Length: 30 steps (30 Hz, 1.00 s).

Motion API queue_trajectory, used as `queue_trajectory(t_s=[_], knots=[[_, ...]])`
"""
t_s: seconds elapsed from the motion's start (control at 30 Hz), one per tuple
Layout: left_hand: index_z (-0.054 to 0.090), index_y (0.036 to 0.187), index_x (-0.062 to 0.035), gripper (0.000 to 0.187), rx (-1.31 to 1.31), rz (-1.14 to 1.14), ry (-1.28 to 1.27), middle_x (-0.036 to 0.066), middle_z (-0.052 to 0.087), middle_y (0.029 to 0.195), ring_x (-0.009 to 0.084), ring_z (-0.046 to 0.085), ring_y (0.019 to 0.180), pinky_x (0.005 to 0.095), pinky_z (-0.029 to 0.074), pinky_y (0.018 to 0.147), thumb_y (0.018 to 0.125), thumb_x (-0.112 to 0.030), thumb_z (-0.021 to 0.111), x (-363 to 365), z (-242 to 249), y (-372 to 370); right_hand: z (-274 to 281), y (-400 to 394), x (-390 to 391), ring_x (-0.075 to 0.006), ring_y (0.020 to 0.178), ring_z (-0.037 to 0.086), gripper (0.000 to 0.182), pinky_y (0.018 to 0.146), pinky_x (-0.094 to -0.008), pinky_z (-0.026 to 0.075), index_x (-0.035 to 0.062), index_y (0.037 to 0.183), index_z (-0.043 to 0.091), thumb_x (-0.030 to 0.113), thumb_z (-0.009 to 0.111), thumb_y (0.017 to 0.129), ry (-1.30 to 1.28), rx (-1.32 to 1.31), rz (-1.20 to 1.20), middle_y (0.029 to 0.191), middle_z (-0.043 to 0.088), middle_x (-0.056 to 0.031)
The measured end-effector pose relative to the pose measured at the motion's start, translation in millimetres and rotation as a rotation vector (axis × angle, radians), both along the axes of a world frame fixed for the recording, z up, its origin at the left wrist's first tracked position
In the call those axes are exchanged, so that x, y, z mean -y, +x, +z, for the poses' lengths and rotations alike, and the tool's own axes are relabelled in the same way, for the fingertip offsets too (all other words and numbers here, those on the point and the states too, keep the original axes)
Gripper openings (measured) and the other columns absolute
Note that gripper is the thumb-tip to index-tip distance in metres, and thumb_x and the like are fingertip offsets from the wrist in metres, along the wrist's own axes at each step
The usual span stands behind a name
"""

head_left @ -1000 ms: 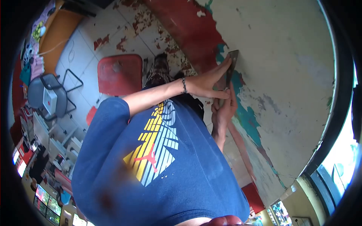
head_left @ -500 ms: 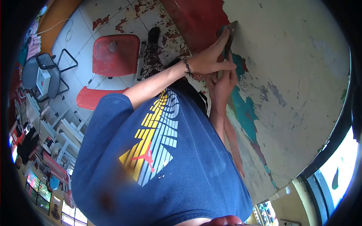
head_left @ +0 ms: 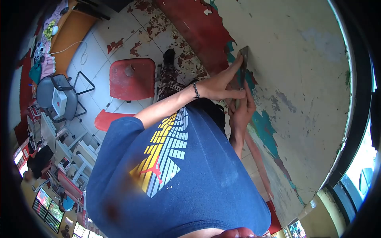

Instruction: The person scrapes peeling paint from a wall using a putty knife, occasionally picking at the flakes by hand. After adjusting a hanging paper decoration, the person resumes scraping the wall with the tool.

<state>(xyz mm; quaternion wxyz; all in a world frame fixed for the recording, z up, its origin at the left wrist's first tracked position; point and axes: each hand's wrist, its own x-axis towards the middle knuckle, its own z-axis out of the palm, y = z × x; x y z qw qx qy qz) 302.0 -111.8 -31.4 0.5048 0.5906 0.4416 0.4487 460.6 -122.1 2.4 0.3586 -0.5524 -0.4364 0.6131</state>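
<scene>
A scraper with a flat metal blade (head_left: 245, 59) lies against the painted wall (head_left: 313, 91), its edge on the cream paint. My right hand (head_left: 241, 113) is closed around its handle, which is mostly hidden by the fingers. My left hand (head_left: 220, 85), with a dark beaded bracelet at the wrist, reaches across from the left. Its fingertips press along the blade while the thumb rests by the handle, close to the right hand. Around the blade, teal paint (head_left: 264, 129) shows through beside a broad red painted band (head_left: 198, 33).
Paint flakes (head_left: 156, 31) are scattered over the tiled floor. A red chair (head_left: 133, 79) stands to the left, and beyond it a grey armchair (head_left: 57, 93) holds a white box. A window opening (head_left: 357, 170) lies at the far right.
The whole view has shifted, with the scene lower in the picture. Both hands remain on the scraper; the left fingers still press its blade against the wall.
</scene>
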Motion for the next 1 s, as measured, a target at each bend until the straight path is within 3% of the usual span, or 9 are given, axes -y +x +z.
queue_trajectory(t_s=[0.07,0.1,0.2,0.4,0.6,0.67,0.8,0.87,1.0], knots=[[-0.011,0.155,0.0072,0.115,-0.018,0.087,0.113,0.027,-0.005,0.165,0.0300,0.002,0.154,0.0370,0.011,0.124,0.089,-0.039,0.073,-5,-10,-2,-23,-2,-10,-0.0007,0.049,0.038,0.040,0.039,-0.0195,0.028,0.0023,0.142,0.054,0.016,0.048,0.105,0.140,0.051,0.043,0.082,0.064,-0.0023],[-0.011,0.155,0.0066,0.115,0.088,0.096,0.052,0.027,-0.005,0.164,0.0298,0.000,0.154,0.0374,0.009,0.124,0.089,-0.040,0.072,-8,-8,-8,-20,-4,-7,-0.0007,0.049,0.038,0.040,0.039,-0.0195,0.028,0.0023,0.142,0.054,0.016,0.048,0.105,0.130,0.056,0.030,0.082,0.064,-0.0023],[-0.012,0.155,0.0066,0.116,-0.006,0.027,-0.004,0.028,-0.005,0.164,0.0293,-0.002,0.154,0.0370,0.008,0.124,0.089,-0.039,0.073,-5,4,-13,-3,-12,-9,-0.0033,0.048,0.039,0.038,0.043,-0.0203,0.030,0.0029,0.140,0.056,0.013,0.047,0.105,0.092,0.005,0.056,0.076,0.059,-0.0005],[-0.012,0.155,0.0056,0.116,-0.038,0.058,0.105,0.025,-0.010,0.165,0.0307,-0.004,0.154,0.0398,0.007,0.124,0.088,-0.039,0.072,-7,-5,-4,2,-5,-9,-0.0033,0.047,0.038,0.038,0.042,-0.0210,0.030,0.0049,0.141,0.057,0.012,0.046,0.105,0.053,0.077,0.040,0.075,0.058,0.0004],[-0.013,0.154,0.0080,0.117,-0.045,0.042,0.140,0.028,-0.012,0.164,0.0332,-0.006,0.154,0.0396,0.008,0.124,0.089,-0.043,0.071,-8,-7,-9,-25,-5,-9,-0.0040,0.048,0.044,0.035,0.042,-0.0216,0.033,0.0036,0.136,0.061,0.010,0.045,0.105,0.178,0.005,0.053,0.095,0.068,-0.0055],[-0.014,0.152,0.0107,0.120,-0.067,0.036,0.154,0.031,-0.012,0.162,0.0356,-0.007,0.153,0.0395,0.010,0.124,0.089,-0.046,0.071,-5,-17,-9,-59,-7,-14,-0.0038,0.050,0.047,0.035,0.041,-0.0214,0.034,0.0032,0.135,0.061,0.010,0.045,0.105,0.497,0.207,0.130,0.110,0.071,-0.0109],[-0.011,0.153,0.0109,0.119,0.000,0.040,0.042,0.031,-0.012,0.162,0.0364,-0.005,0.153,0.0401,0.008,0.124,0.088,-0.048,0.071,-2,2,-15,-15,-12,2,-0.0034,0.050,0.047,0.035,0.041,-0.0215,0.035,0.0035,0.136,0.060,0.009,0.045,0.105,0.116,0.056,0.077,0.119,0.069,-0.0139],[-0.010,0.153,0.0100,0.119,-0.100,0.003,0.093,0.031,-0.011,0.162,0.0368,-0.002,0.153,0.0408,0.010,0.124,0.088,-0.049,0.070,-4,-1,-11,-19,-7,2,-0.0018,0.049,0.038,0.039,0.041,-0.0217,0.027,0.0047,0.142,0.055,0.016,0.047,0.106,0.140,0.040,0.016,0.069,0.053,0.0038],[-0.010,0.154,0.0092,0.119,-0.074,0.013,0.106,0.030,-0.010,0.163,0.0364,-0.001,0.153,0.0415,0.011,0.124,0.089,-0.050,0.069,-3,-4,-11,-9,-6,8,-0.0015,0.048,0.037,0.039,0.041,-0.0213,0.026,0.0042,0.142,0.054,0.016,0.047,0.106,0.092,0.008,0.039,0.071,0.053,0.0034]])
